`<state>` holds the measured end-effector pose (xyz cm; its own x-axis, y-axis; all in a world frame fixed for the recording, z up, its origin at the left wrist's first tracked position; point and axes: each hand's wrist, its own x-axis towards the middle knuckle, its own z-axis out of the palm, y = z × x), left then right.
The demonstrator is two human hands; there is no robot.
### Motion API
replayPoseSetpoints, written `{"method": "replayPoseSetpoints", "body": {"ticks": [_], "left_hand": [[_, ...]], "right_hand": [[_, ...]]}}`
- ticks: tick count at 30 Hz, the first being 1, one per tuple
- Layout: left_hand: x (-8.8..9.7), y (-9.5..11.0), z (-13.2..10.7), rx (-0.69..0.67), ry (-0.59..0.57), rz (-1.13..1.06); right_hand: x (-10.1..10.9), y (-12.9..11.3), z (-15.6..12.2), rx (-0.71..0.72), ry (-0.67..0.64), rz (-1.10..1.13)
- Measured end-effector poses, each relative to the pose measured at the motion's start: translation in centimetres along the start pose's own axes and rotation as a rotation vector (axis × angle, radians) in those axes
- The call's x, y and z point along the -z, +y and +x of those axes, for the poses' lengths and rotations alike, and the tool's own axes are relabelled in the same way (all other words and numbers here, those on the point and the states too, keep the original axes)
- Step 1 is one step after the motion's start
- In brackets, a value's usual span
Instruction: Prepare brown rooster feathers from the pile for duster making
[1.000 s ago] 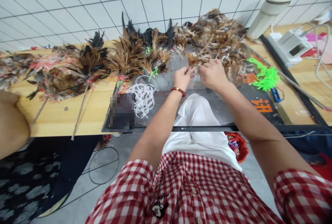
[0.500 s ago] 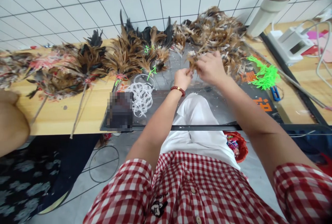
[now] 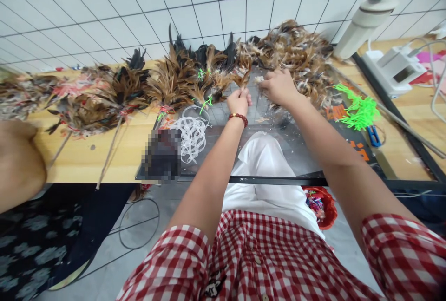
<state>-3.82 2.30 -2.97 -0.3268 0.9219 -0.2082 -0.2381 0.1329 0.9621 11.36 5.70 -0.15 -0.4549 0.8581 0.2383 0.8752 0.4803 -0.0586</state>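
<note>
Pinched upright in my left hand (image 3: 239, 101) is a small bunch of brown feathers (image 3: 243, 78), its quill ends hidden by the fingers. My right hand (image 3: 280, 88) hovers just to its right, fingers curled together with a pale tuft of feather fluff (image 3: 258, 79) at the tips. Behind and beside the right hand spreads a large heap of loose brown and white feathers (image 3: 296, 43). Left of my left hand lie tied feather bundles (image 3: 174, 75), some bound with green string (image 3: 206, 103). A tangle of white ribbon (image 3: 191, 136) rests on the dark glossy board (image 3: 223, 145).
Bright green strings (image 3: 360, 108) and a blue clip-like tool (image 3: 374, 136) lie to the right. A white bottle (image 3: 364, 27) and a power strip (image 3: 386, 73) stand beyond. Feather dusters on sticks (image 3: 109, 152) lie left, near another person's arm (image 3: 21, 166). Below sits a red basket (image 3: 329, 208).
My hands have moved apart: the right has drawn away from the feathers in my left hand with fluff at its fingertips. The left keeps hold of its bunch.
</note>
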Motion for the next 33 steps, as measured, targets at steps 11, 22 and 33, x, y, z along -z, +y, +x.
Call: {"method": "replayPoseSetpoints", "body": {"ticks": [11,22,33], "left_hand": [[-0.1,1.1,0.7,0.003,-0.173,0.066],[0.3,1.2,0.1,0.014,-0.212,0.052],[0.5,1.3,-0.1,-0.03,-0.258,0.116]], "right_hand": [[1.1,0.5,-0.1,0.055,0.034,-0.022],[0.1,-0.8,0.0,0.128,0.126,0.05],[-0.8,0.7,0.6,-0.045,0.292,0.344]]}}
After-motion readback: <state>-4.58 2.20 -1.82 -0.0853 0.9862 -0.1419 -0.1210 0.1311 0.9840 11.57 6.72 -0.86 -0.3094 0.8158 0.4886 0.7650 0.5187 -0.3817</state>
